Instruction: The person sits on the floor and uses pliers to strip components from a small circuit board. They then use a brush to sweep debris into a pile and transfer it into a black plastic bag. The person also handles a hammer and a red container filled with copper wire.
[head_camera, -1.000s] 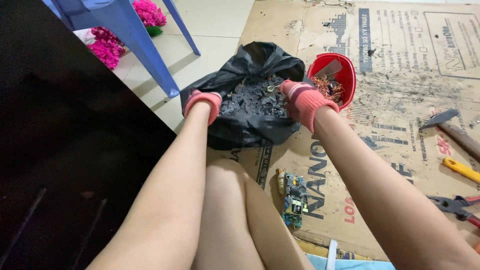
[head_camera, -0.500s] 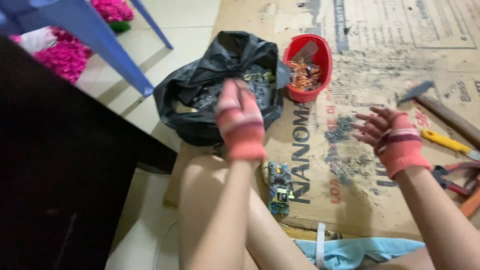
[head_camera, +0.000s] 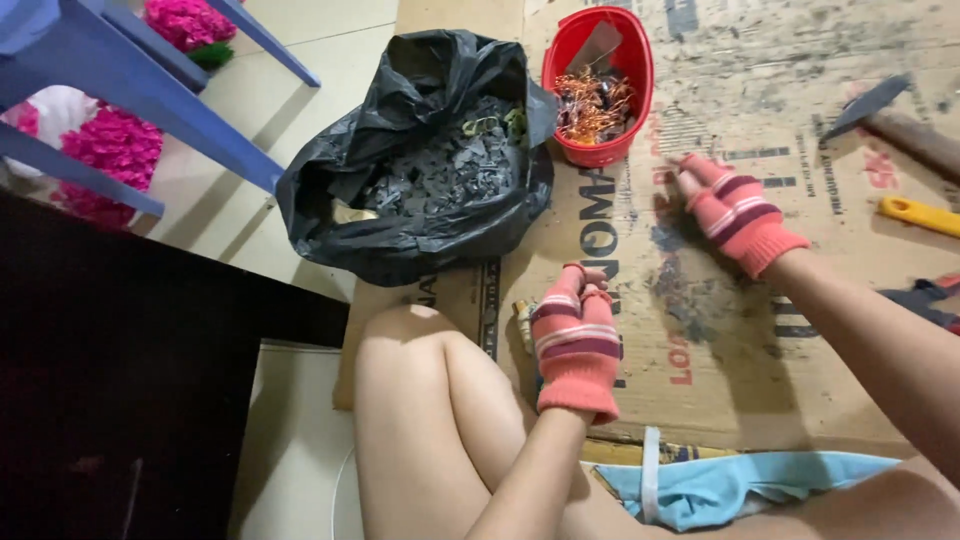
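Note:
Both hands wear pink striped fingerless gloves. My left hand (head_camera: 577, 340) is just past my bent knee, fingers curled down over a small circuit board (head_camera: 522, 318) on the cardboard sheet (head_camera: 700, 400); only the board's left end shows. My right hand (head_camera: 737, 212) lies palm down on the dusty cardboard, fingers stretched toward the red basket (head_camera: 640, 60) and holding nothing. The basket holds copper wire scraps (head_camera: 592, 100). To its left, an open black plastic bag (head_camera: 400, 245) holds dark scrap pieces (head_camera: 440, 170).
A hammer (head_camera: 885, 110), a yellow-handled tool (head_camera: 920, 215) and pliers (head_camera: 925, 298) lie on the cardboard at the right. Blue stool legs (head_camera: 130, 90) and pink flowers (head_camera: 115, 150) stand at the upper left. A dark piece of furniture (head_camera: 130, 400) fills the left, and light blue cloth (head_camera: 740, 485) lies near my legs.
Both hands have left the black bag. The left came back and down onto the circuit board by my knee. The right swung out to the right, then settled flat on the cardboard.

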